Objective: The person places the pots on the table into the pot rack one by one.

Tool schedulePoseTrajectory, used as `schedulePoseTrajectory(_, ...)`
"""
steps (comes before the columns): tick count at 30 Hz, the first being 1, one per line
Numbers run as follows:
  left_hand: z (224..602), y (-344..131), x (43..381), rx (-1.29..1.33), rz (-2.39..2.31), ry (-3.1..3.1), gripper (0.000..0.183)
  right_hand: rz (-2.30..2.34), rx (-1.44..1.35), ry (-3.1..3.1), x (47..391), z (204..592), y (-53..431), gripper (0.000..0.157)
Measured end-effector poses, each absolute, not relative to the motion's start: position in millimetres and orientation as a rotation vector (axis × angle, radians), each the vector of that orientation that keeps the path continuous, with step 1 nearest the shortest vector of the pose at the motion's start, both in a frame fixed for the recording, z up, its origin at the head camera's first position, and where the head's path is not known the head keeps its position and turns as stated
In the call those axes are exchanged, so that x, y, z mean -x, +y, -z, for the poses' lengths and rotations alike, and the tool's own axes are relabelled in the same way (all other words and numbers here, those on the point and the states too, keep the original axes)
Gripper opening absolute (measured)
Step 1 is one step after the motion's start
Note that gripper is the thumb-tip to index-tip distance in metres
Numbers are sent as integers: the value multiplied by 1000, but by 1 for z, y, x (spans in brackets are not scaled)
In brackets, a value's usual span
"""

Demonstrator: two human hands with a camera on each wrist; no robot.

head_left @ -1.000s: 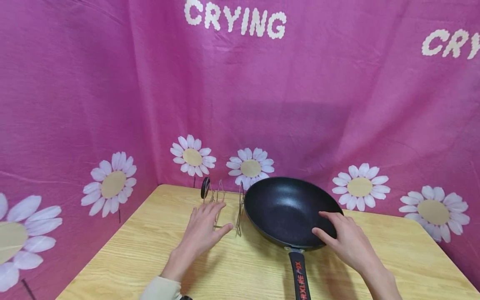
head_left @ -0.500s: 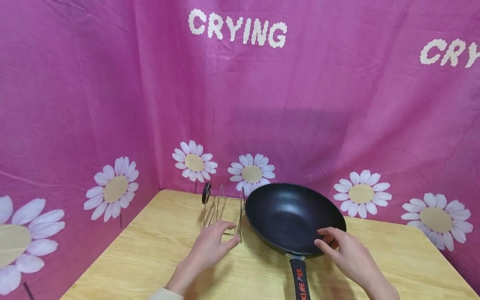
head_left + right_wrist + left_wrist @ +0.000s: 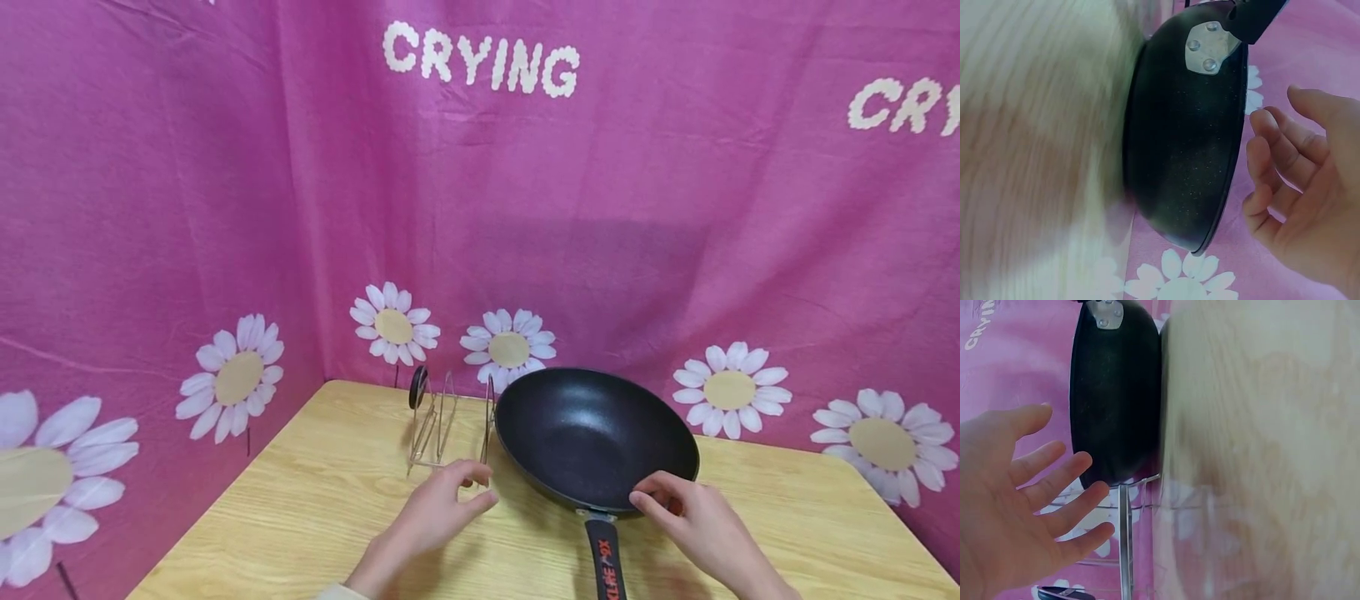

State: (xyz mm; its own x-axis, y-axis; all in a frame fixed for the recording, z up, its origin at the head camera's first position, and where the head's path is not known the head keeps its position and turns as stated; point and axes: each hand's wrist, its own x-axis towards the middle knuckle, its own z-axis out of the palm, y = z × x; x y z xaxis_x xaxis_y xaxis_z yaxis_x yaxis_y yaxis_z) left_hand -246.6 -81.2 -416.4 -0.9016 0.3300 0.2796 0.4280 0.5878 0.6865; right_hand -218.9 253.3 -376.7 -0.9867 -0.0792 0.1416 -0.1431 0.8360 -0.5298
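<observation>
A black frying pan (image 3: 592,433) stands upright-bowled on the table, its black handle (image 3: 606,554) with red lettering pointing toward me. Left of it is a thin wire rack (image 3: 442,433) with a black round piece (image 3: 417,387) at its far left end. My left hand (image 3: 438,510) hovers before the rack, fingers spread and holding nothing, as the left wrist view also shows. Near the pan's front right rim is my right hand (image 3: 693,517). In the right wrist view its loosely bent fingers (image 3: 1263,156) are apart from the pan's outer wall (image 3: 1185,137) and hold nothing.
A wood-grain table (image 3: 285,508) carries the pan and rack. Behind and to the left hangs a pink-purple cloth (image 3: 615,275) printed with daisies and white lettering, close to the table's back edge.
My left hand has drawn back from over the rack toward me, leaving more of the rack visible. The right hand has slid slightly toward me along the pan's rim. Pan and rack stay put.
</observation>
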Motion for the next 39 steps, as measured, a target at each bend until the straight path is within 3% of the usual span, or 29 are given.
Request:
schedulePoseTrajectory(13, 420, -62, 239, 766, 1533, -2706, 31, -901, -296, -2912, 210, 386, 257, 19)
schedulePoseTrajectory(22, 421, -36, 221, 870, 1717, -2741, 27, -1083, -302, -3023, 209, 393, 259, 32)
schedulePoseTrajectory(39, 427, -15, 207, 987, 2076, -2674, 37, -1343, -489, -3041, 212, 408, 259, 34)
